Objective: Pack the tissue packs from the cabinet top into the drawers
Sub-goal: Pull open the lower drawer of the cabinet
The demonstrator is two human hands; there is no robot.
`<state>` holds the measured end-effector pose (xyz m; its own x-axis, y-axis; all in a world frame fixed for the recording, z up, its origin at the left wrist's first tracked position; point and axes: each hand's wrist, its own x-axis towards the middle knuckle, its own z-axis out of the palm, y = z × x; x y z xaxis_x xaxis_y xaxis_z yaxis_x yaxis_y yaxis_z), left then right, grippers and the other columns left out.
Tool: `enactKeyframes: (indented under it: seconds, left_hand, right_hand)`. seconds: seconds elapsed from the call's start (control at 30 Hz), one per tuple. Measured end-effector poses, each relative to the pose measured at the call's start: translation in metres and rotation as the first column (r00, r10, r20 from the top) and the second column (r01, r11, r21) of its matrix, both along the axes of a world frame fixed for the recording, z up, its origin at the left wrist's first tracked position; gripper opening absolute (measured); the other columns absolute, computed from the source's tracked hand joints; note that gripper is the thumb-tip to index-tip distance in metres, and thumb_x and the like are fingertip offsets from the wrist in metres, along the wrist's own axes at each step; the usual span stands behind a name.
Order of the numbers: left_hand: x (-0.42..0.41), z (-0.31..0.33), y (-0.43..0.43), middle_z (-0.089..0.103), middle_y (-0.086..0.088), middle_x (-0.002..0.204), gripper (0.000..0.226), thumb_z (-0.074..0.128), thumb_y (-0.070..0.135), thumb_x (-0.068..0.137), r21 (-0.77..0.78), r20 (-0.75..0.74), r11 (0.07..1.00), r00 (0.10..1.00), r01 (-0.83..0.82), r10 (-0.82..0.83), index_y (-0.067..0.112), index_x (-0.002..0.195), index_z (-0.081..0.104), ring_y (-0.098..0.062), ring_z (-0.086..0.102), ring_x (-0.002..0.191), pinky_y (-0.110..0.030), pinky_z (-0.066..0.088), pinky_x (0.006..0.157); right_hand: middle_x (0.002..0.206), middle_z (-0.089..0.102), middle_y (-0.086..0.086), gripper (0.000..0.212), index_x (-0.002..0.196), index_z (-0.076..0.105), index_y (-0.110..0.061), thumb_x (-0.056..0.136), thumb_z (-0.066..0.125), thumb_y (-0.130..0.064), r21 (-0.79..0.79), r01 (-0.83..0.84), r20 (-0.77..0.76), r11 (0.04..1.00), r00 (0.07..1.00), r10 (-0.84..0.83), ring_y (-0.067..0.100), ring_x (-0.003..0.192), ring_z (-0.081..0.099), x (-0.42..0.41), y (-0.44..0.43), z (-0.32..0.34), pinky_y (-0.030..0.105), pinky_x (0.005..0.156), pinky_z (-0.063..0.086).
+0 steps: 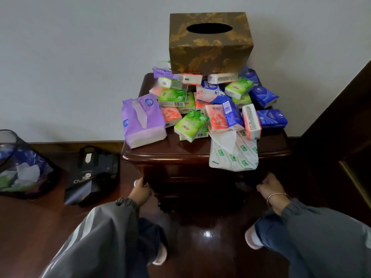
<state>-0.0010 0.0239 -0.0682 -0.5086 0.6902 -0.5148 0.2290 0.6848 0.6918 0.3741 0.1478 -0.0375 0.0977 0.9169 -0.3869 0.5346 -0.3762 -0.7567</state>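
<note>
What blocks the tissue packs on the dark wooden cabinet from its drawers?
No drawer shows open: the left hand and right hand grip the dark wooden cabinet front. A brown patterned tissue box sits on the rear tissue packs.

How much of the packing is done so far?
Nothing looks packed yet: the tissue packs lie heaped on the cabinet, some under a tissue box. In hand: the left hand and right hand grip the cabinet's front, below the top. Left: every pack.
</note>
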Motion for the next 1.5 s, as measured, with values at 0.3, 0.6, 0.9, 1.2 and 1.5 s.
enactKeyframes:
  seconds: [0.3,0.6,0.9,1.2,1.5]
  left_hand:
    - [-0.012,0.047,-0.027,0.066,-0.023,0.111,0.040,0.049,-0.012,0.077,-0.380,-0.141,0.858,0.895,0.346,-0.424,-0.006,0.115,0.061,-0.036,0.060,0.108,-0.036,0.050,0.087]
    - [0.044,0.068,-0.048,0.032,0.001,0.155,0.066,0.053,0.032,0.087,-0.474,-0.391,0.629,0.493,0.616,-0.777,0.027,0.150,0.031,-0.021,0.035,0.140,-0.036,0.031,0.114]
    - [0.124,0.053,-0.052,0.052,-0.001,0.137,0.051,0.050,0.038,0.087,-0.357,-0.478,0.687,0.508,0.633,-0.717,0.024,0.136,0.047,-0.024,0.049,0.126,-0.035,0.037,0.107]
    - [0.126,0.057,-0.090,0.070,-0.008,0.110,0.052,0.050,0.058,0.083,-0.530,-0.155,0.516,0.521,0.673,-0.839,0.014,0.103,0.070,-0.027,0.065,0.101,-0.032,0.052,0.086]
    - [0.137,0.067,-0.098,0.064,-0.006,0.122,0.053,0.049,0.057,0.084,-0.586,-0.046,0.406,0.472,0.701,-0.880,0.018,0.116,0.066,-0.026,0.061,0.110,-0.040,0.048,0.099]
  right_hand:
    - [0.111,0.061,0.011,0.054,0.130,0.048,-0.012,0.077,0.059,-0.008,-0.316,-0.345,0.292,0.884,0.851,0.437,0.023,0.096,0.056,0.042,-0.009,0.013,0.026,0.073,0.041]
    - [0.158,0.011,-0.001,0.075,0.148,0.016,-0.023,0.084,0.050,-0.042,-0.424,-0.715,0.581,0.556,0.256,0.773,0.019,0.145,0.009,0.004,-0.073,0.025,0.048,0.114,0.011]
    - [0.138,0.047,0.005,0.057,0.138,0.038,-0.018,0.084,0.051,-0.032,-0.259,-0.800,0.540,0.541,0.345,0.768,0.024,0.125,0.046,-0.031,-0.092,0.021,0.033,0.102,0.040]
    - [0.129,0.058,0.001,0.040,0.124,0.059,-0.021,0.088,0.052,-0.038,-0.478,-0.838,0.302,0.262,0.124,0.945,0.021,0.116,0.054,-0.007,-0.130,0.031,0.031,0.097,0.044]
    - [0.127,0.059,0.002,0.039,0.122,0.061,-0.020,0.088,0.055,-0.038,-0.551,-0.819,0.218,0.159,0.043,0.975,0.023,0.116,0.054,-0.009,-0.137,0.041,0.036,0.099,0.045]
